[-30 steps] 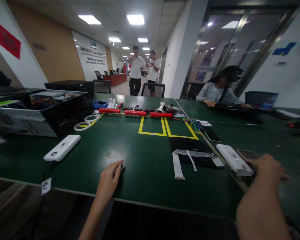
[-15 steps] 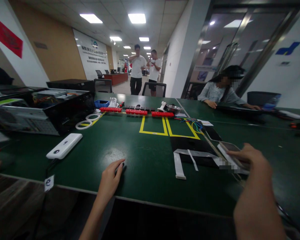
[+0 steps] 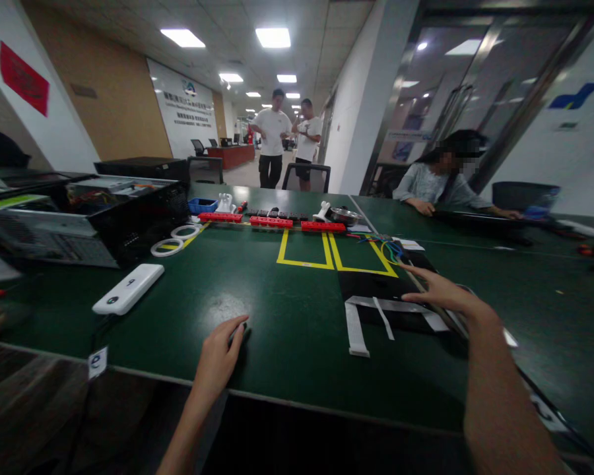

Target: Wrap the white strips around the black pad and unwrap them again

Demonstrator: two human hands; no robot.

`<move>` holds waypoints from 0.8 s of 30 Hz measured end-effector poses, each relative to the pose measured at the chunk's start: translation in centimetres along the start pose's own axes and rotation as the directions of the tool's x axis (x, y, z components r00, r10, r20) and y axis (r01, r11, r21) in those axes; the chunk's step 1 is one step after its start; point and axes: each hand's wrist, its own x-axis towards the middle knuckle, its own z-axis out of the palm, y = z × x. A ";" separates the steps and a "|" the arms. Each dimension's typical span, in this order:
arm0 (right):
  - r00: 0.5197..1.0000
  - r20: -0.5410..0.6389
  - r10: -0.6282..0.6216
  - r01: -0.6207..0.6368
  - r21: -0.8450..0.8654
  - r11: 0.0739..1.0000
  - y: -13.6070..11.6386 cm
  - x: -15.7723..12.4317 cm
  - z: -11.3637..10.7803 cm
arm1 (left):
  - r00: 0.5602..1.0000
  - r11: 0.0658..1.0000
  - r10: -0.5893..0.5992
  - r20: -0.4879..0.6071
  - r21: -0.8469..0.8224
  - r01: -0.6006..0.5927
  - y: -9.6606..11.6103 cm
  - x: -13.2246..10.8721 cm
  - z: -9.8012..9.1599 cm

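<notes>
Hovering, seemingly at the reaching step, the right hand [image 3: 443,291] held parted, empty fingers over the flat, rectangular black sheet [image 3: 369,285] on the green surface [image 3: 287,323]; gripping called for closing them (left hand [image 3: 218,349] curled, contents unclear)!

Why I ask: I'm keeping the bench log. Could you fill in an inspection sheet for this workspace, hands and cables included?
Surface: green table; yellow tape outlines on it.
Job's things: pale flat ribbon lying across a black sheet.
Clutter: open computer case, two white rings, red strips, blue tray, metal bowl.
Hands: left hand near the front edge, small dark thing at its fingers, grip unclear; right hand at the sheet's right side, fingers spread, contact unclear.
Cables: coloured wires beyond the sheet; dark cable at a white device, with a white tag.
Surroundings: two people standing beyond the table, a person seated at right.
</notes>
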 end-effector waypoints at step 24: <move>0.963 0.206 0.172 -0.141 -0.157 0.977 -0.3 0.6 1.9 | 0.999 1.000 0.022 -0.023 0.001 -0.022 -0.2 0.0 0.1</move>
